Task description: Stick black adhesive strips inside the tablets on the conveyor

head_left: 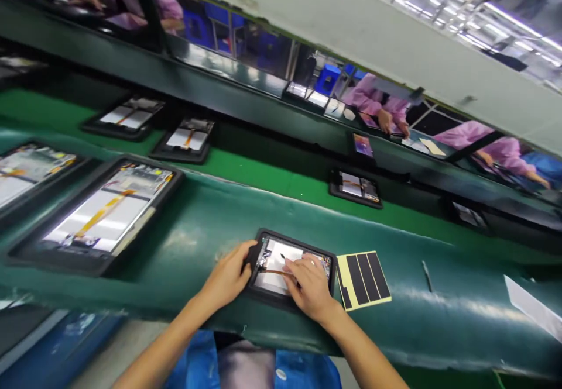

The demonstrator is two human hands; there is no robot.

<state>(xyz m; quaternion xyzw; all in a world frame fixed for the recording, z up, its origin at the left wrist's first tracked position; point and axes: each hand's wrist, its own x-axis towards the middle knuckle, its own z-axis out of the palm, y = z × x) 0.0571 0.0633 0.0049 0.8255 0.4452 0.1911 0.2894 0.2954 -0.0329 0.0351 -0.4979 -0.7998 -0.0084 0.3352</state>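
Observation:
In front of me on the green bench lies an opened tablet (274, 282) in a black frame, its white inner panel, orange ribbon cable and circuit parts showing. My left hand (228, 276) grips the frame's left edge, fingers closed around it. My right hand (311, 283) is over the tablet's right half, its fingers pinched together. A small black piece (282, 255) shows at those fingertips, too small to identify surely. Just right of the tablet lies a yellow-backed sheet of black adhesive strips (366, 279).
Larger in view, another opened tablet (103, 213) lies at left on the bench (211, 207). Several more sit along the green conveyor (263, 169) behind. A thin dark stick (427, 276) and a white sheet (533, 307) lie at right. Co-workers in pink sleeves (373, 93) sit across.

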